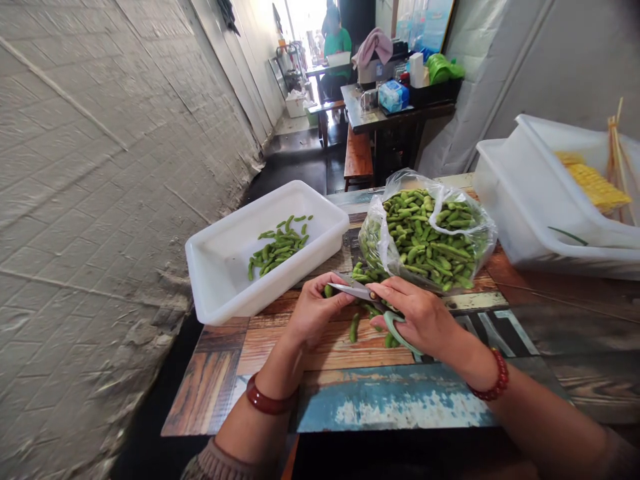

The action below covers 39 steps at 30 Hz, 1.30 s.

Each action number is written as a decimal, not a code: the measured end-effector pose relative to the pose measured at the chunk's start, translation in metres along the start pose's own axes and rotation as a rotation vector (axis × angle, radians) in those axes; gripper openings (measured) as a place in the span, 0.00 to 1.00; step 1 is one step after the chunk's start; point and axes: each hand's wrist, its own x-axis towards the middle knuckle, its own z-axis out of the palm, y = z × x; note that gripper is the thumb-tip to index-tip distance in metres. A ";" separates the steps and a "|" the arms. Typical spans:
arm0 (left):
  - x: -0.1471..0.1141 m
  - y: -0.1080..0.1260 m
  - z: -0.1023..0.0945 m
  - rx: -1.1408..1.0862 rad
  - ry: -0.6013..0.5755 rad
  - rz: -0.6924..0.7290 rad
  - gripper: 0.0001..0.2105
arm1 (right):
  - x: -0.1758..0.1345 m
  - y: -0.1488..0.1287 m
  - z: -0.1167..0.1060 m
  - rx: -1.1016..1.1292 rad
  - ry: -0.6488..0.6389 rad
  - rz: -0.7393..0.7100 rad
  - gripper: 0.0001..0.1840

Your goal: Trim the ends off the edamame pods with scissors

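Note:
Between its thumb and fingers my left hand (pixel 319 307) pinches a green edamame pod (pixel 329 291). My right hand (pixel 417 310) grips a pair of scissors (pixel 357 291) with pale green handles, and the parted blades point left at that pod. Just beyond my hands stands a clear plastic bag (pixel 383 250) full of edamame pods (pixel 425 233). Some loose pods (pixel 354 328) lie on the table below and between the hands. To the left, a white plastic tub (pixel 220 293) holds a small heap of pods (pixel 280 247).
The patchwork wooden table (pixel 280 343) carries nested white bins (pixel 530 200) at right, with yellow packs (pixel 593 183) and thin sticks inside. A brick-patterned wall (pixel 90 200) runs along the left. Farther off are a bench (pixel 358 157), a cluttered table (pixel 357 110) and a seated person in green (pixel 337 43).

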 end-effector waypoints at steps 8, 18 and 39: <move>0.002 0.004 -0.001 -0.066 -0.103 -0.008 0.09 | 0.001 0.006 0.000 0.048 0.078 0.048 0.23; 0.003 0.005 -0.009 0.627 -0.378 0.098 0.09 | 0.003 0.010 -0.001 0.062 0.130 0.063 0.21; 0.002 0.006 0.001 0.429 -0.205 0.092 0.08 | 0.003 0.008 0.000 0.073 0.151 0.054 0.22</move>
